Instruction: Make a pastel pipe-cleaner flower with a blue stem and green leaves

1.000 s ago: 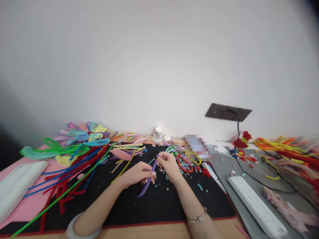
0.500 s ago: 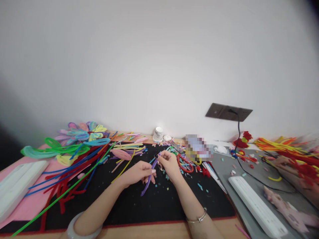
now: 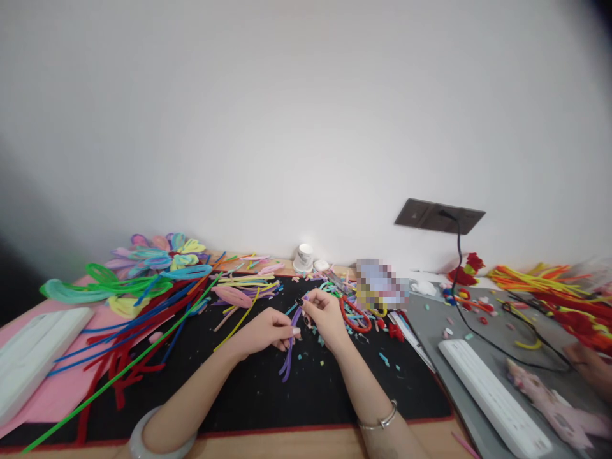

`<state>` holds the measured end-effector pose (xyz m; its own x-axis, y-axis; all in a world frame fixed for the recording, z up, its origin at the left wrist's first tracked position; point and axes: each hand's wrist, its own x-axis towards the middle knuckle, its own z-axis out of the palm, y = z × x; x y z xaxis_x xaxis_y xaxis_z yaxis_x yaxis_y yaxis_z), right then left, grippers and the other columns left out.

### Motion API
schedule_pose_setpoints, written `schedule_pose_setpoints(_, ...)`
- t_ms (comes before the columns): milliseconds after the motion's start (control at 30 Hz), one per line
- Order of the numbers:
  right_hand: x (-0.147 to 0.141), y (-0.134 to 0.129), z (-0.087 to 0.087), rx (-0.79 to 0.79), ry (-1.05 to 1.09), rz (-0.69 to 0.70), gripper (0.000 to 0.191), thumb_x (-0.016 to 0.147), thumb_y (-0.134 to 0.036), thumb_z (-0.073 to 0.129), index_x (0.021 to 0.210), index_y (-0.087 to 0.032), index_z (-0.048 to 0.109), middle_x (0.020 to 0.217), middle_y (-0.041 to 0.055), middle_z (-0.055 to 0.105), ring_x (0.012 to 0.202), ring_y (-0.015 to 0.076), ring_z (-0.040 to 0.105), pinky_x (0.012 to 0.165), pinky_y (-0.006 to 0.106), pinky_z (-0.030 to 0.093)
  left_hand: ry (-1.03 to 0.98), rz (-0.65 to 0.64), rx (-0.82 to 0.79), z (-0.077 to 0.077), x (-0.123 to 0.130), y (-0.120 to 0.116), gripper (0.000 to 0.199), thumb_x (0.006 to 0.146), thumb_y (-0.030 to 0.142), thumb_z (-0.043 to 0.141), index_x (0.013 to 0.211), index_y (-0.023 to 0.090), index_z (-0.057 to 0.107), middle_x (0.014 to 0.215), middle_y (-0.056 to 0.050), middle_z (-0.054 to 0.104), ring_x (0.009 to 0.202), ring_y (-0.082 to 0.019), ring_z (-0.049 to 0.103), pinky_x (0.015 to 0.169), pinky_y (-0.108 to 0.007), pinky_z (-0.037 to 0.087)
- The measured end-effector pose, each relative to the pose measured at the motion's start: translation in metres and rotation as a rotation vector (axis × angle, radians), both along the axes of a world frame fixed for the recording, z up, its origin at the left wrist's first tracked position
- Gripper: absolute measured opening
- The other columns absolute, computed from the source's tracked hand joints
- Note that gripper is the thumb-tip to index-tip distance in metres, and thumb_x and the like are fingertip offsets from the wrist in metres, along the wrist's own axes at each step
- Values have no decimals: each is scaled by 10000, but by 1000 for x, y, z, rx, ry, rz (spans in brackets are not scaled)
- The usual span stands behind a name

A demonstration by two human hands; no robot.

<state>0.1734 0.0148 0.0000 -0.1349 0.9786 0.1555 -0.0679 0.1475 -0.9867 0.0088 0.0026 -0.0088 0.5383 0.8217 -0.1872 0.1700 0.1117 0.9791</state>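
Purple pipe cleaners point(image 3: 287, 366) hang between my hands, their lower ends dangling above the black mat point(image 3: 268, 408). My left hand point(image 3: 271, 331) is closed, thumb and fingers pinching the purple strands partway down. Higher up, my right hand point(image 3: 323, 313) pinches their top end between thumb and fingertips. How many strands there are is hard to tell. Just left of my left hand lie a pink looped pipe cleaner point(image 3: 233, 296) and a yellow pipe cleaner point(image 3: 243, 322). Small cut scraps point(image 3: 384, 359) are scattered around my right hand.
Bundled pipe-cleaner loops point(image 3: 162, 255) and a long green stem point(image 3: 119, 376) lie at left, beside a white box-like object point(image 3: 43, 357). A paper cup point(image 3: 304, 256) stands at the wall. At right are a white power strip point(image 3: 492, 395), a black cable point(image 3: 502, 360) and another person's hand point(image 3: 590, 364).
The lower ends of the purple pipe cleaners have swung right and spread apart. My left fingers have shifted slightly on them. The other person's hand at right has moved lower.
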Motion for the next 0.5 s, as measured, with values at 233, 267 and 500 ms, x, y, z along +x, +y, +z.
schedule_pose_setpoints(233,2,0,0,16,-49,-5,132,722,-269,643,671,-167,577,497,-47,521,382,66,414,376,187,330,1,53,22,-2,-1,2,255,691,376,659,668,123,676,582,-36,662,536,-129,606,582,-249,507)
schedule_pose_setpoints(267,3,0,1,17,-47,-4,129,722,-269,645,673,-167,583,498,-48,521,382,66,415,375,187,331,-3,74,25,-2,-1,3,249,695,370,657,662,124,670,578,-35,661,536,-129,608,577,-246,508)
schedule_pose_setpoints(500,1,-2,3,-29,57,91,108,709,-255,656,727,-150,638,537,-9,624,399,91,523,412,210,445,-84,362,57,-4,-3,11,198,685,279,662,815,132,694,604,-12,670,559,-127,632,572,-230,521)
